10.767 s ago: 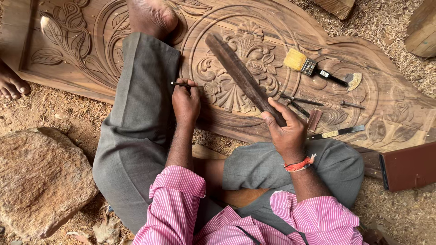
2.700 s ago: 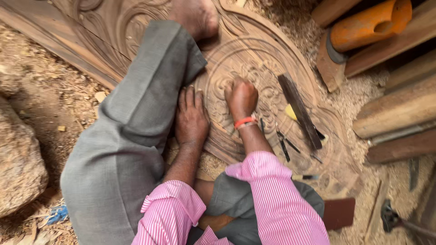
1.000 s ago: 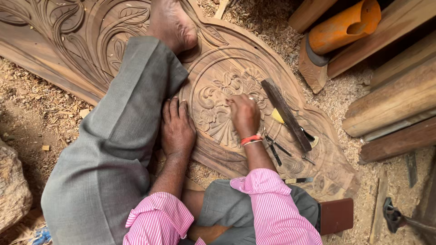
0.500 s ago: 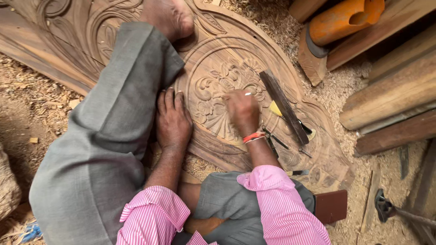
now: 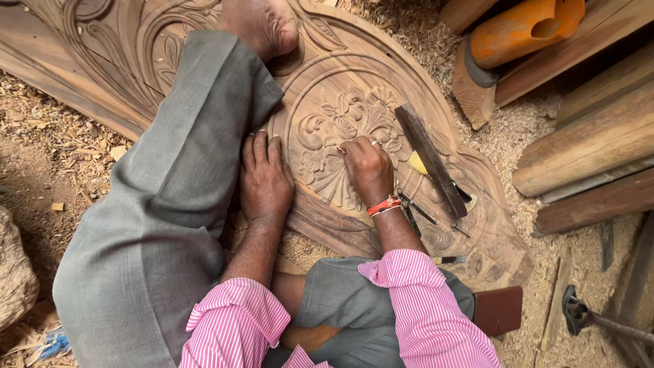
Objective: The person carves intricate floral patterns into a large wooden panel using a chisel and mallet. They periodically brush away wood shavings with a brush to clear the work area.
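A carved wooden panel (image 5: 381, 75) with a round floral medallion lies on the ground, and I sit on it. My left hand (image 5: 264, 178) rests flat, fingers apart, on the medallion's left rim beside my grey trouser leg (image 5: 170, 197). On the floral carving sits my right hand (image 5: 368, 167), fingers curled and tips pressed to the wood. A small pale speck shows at the fingertips; I cannot tell whether it is something held. A red band circles that wrist. My bare foot (image 5: 262, 27) is planted on the panel's upper part.
A long dark wooden stick (image 5: 429, 158) lies on the panel right of my right hand, over a yellow-bristled brush (image 5: 417, 163) and thin metal chisels (image 5: 417, 211). Timber beams (image 5: 586, 143) and an orange cylinder (image 5: 524, 27) lie at right. Sawdust covers the ground; a stone (image 5: 15, 279) sits at left.
Earlier my hands held a chisel and the wooden stick; now the stick lies on the panel. In the last second my right hand has shifted slightly over the carving. The view has drifted.
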